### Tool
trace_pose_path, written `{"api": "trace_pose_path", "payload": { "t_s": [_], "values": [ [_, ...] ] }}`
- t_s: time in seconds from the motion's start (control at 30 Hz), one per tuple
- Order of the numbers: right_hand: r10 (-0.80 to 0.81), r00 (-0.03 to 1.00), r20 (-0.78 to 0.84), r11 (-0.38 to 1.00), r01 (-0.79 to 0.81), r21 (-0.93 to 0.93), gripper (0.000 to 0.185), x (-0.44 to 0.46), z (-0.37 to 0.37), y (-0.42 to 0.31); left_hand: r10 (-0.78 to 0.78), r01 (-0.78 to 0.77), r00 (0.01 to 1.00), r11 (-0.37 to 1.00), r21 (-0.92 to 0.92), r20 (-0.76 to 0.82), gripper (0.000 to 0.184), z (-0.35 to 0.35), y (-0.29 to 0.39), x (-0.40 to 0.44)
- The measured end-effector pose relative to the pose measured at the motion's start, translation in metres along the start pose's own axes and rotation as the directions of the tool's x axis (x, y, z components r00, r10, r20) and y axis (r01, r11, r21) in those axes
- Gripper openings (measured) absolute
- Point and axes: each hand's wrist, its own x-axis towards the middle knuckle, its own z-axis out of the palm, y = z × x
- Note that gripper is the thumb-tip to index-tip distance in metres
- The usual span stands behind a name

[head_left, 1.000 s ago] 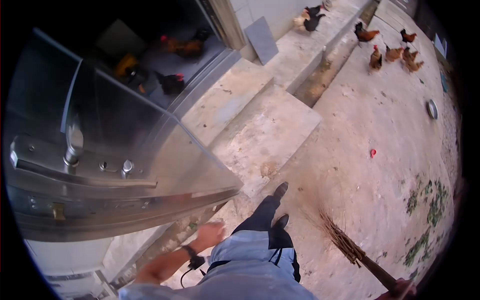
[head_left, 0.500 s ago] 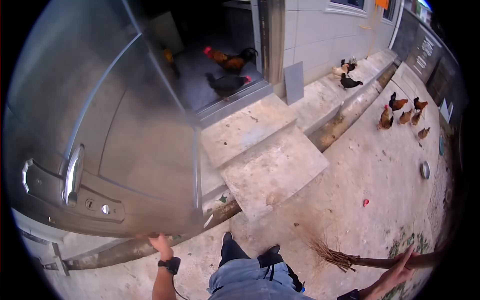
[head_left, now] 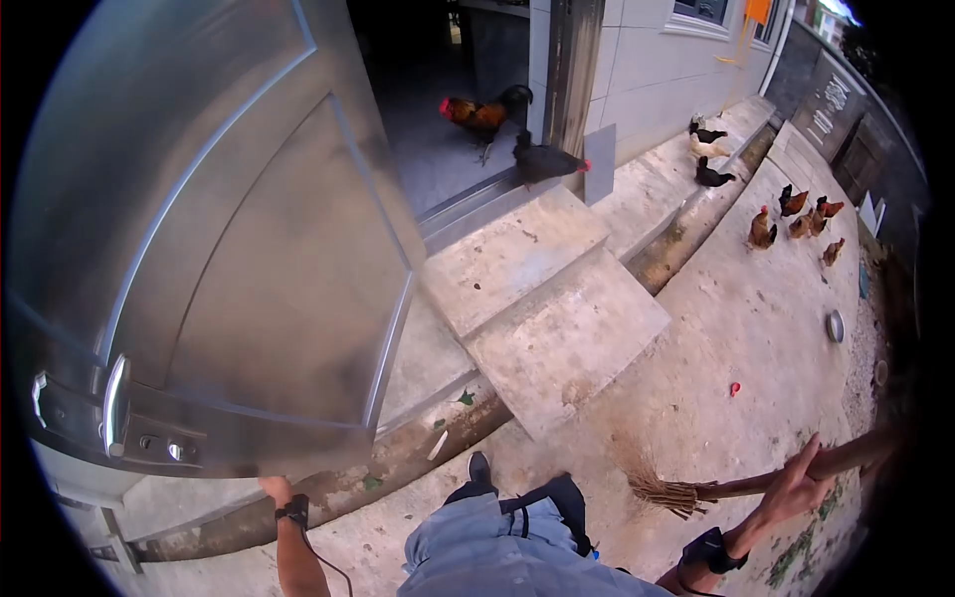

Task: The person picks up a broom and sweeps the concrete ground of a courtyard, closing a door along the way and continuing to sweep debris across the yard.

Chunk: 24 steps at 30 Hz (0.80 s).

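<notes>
My left hand (head_left: 278,489) is at the lower edge of a metal door (head_left: 284,269), its fingers partly hidden there; it appears to grip the edge. The door stands open and has a silver handle (head_left: 116,406). At the right, my right hand (head_left: 796,488) is wrapped round the handle of a twig broom (head_left: 671,493). The bristles point left, near the concrete ground. A dark hen (head_left: 547,162) stands at the doorway's sill, facing right. Inside the doorway is a red-and-black rooster (head_left: 477,115).
Two concrete steps (head_left: 567,328) lead up to the doorway. A gutter (head_left: 662,267) runs along the wall. Several brown chickens (head_left: 762,231) stand in the yard, and black ones (head_left: 711,174) on the ledge. A metal bowl (head_left: 835,326) and a small red object (head_left: 735,389) are on the ground.
The dark hen has moved right, out over the sill. My left hand and the door's lower edge have shifted left. My right hand still holds the broom. The view has shifted slightly.
</notes>
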Motion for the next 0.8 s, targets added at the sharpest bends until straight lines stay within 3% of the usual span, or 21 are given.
{"api": "trace_pose_path", "payload": {
  "t_s": [0.07,0.13,0.17,0.27,0.3,0.33,0.37,0.43,0.47,0.5,0.53,0.57,0.6,0.67,0.73,0.8],
  "values": [
    [0.009,0.999,0.039,1.0,-0.009,-0.006,0.027,-0.012,0.007,0.003,-0.059,0.059,0.998,0.998,0.005,0.0,0.025,-0.011,-0.009,0.03],
    [-0.17,0.984,0.048,0.977,0.174,-0.123,0.026,-0.016,0.016,0.032,-0.13,0.131,0.99,0.991,0.015,-0.044,0.021,-0.012,-0.017,0.05],
    [-0.043,0.993,0.11,0.998,0.047,-0.039,0.026,-0.027,0.018,-0.016,-0.282,0.282,0.959,0.959,0.009,-0.013,0.019,-0.013,-0.009,0.057],
    [0.028,0.991,0.131,0.998,-0.019,-0.066,0.026,-0.037,0.027,-0.001,-0.332,0.332,0.943,0.943,-0.017,-0.005,0.023,-0.013,0.002,0.062],
    [0.031,0.991,0.133,0.998,-0.022,-0.064,0.026,-0.036,0.031,0.011,-0.315,0.315,0.949,0.949,-0.008,-0.033,0.024,-0.012,0.003,0.064],
    [-0.092,0.993,0.074,0.987,0.1,-0.126,0.025,-0.034,0.034,0.036,-0.309,0.309,0.95,0.951,-0.007,-0.034,0.024,-0.015,-0.015,0.075],
    [-0.219,0.976,0.021,0.956,0.219,-0.197,0.025,-0.034,0.036,0.041,-0.179,0.182,0.981,0.983,0.038,-0.078,0.026,-0.015,-0.026,0.081],
    [-0.246,0.967,0.058,0.96,0.252,-0.123,0.025,-0.03,0.038,0.025,-0.084,0.089,0.995,0.991,0.1,-0.047,0.034,-0.016,-0.033,0.086],
    [-0.133,0.984,0.12,0.989,0.14,-0.053,0.024,-0.026,0.037,0.002,-0.037,0.041,0.999,0.991,0.129,-0.031,0.038,-0.016,-0.03,0.086],
    [-0.017,0.984,0.179,1.0,0.017,0.003,0.023,-0.023,0.038,-0.03,-0.232,0.23,0.973,0.969,0.085,0.004,0.041,-0.018,-0.017,0.083],
    [-0.063,0.972,0.225,0.998,0.059,0.022,0.021,-0.015,0.038,-0.051,-0.415,0.413,0.909,0.91,0.043,0.044,0.043,-0.018,-0.013,0.082],
    [-0.103,0.968,0.227,0.994,0.09,0.068,0.02,-0.011,0.04,-0.072,-0.416,0.415,0.908,0.909,0.033,0.054,0.043,-0.011,-0.015,0.077],
    [-0.142,0.963,0.229,0.987,0.119,0.109,0.02,-0.008,0.039,-0.091,-0.237,0.237,0.971,0.971,0.012,-0.015,0.043,-0.01,-0.027,0.073],
    [-0.147,0.961,0.234,0.983,0.114,0.147,0.019,-0.007,0.035,-0.12,-0.056,0.056,0.996,0.998,-0.003,-0.074,0.044,-0.002,-0.034,0.068],
    [-0.151,0.957,0.248,0.977,0.107,0.183,0.018,-0.009,0.026,-0.127,0.214,-0.184,0.965,0.964,0.193,-0.151,0.044,-0.001,-0.018,0.053],
    [-0.338,0.919,0.203,0.939,0.313,0.144,0.018,-0.012,0.022,-0.124,0.164,-0.157,0.986,0.977,0.143,-0.04,0.044,-0.01,0.031,0.031]
  ]
}}
